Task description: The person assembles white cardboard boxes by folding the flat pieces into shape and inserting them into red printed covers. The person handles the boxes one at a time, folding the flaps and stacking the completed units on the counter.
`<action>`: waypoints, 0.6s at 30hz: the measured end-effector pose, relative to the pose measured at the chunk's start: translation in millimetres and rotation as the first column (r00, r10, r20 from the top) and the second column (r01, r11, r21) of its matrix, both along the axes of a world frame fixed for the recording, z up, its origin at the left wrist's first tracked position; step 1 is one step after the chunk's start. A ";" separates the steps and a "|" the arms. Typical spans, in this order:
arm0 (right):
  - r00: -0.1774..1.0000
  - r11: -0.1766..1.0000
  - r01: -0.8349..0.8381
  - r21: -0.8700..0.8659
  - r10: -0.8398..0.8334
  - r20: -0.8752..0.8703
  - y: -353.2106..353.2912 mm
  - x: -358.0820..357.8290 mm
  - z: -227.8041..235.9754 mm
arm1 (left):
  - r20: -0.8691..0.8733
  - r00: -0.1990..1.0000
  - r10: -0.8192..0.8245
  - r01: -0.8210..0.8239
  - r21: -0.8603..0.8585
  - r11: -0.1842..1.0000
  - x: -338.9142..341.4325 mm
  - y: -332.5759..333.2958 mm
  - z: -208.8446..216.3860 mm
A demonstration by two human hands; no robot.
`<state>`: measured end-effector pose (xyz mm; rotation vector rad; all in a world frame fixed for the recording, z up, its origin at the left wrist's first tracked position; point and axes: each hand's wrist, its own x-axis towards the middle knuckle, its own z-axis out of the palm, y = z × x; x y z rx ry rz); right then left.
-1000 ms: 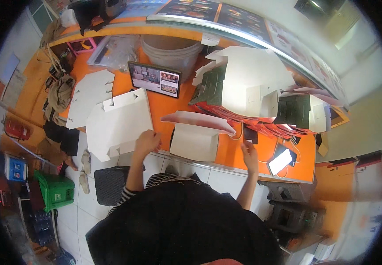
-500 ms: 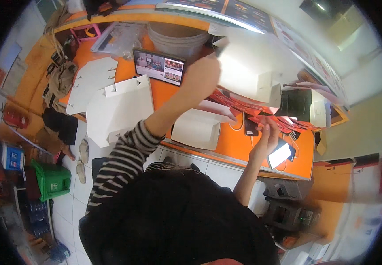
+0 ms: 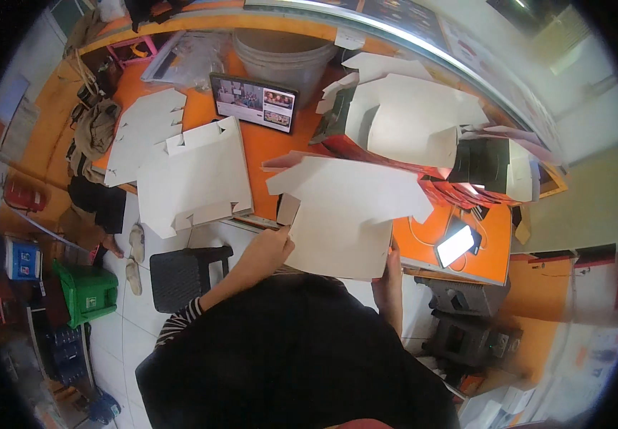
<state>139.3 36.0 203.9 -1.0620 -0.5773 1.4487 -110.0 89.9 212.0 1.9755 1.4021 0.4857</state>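
Note:
Close to my body, at the front edge of the orange table, a partly folded cardboard box shows its white inner side, flaps spread at the far end. My left hand grips its near left corner, fingers closed on the edge by a raised side flap. On the opposite side my right hand is closed round the right edge, its fingers partly hidden behind the board. Just beyond lies a stack of part-folded boxes, white inside and red outside. Flat white box blanks lie to the left.
A tablet leans before a grey bucket at the back. A lit phone with cables lies on the orange table at right. A black stool and a green bin stand on the floor at left.
Both hands have come back toward my body and now hold the box between them. Half a second ago my left arm reached over the far stack and my right hand was by the phone.

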 end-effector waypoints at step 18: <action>0.870 0.974 -0.011 0.227 -0.103 0.482 74.1 -12.1 -98.3 | -0.223 0.963 0.154 -0.142 0.072 0.987 0.3 71.6 -79.6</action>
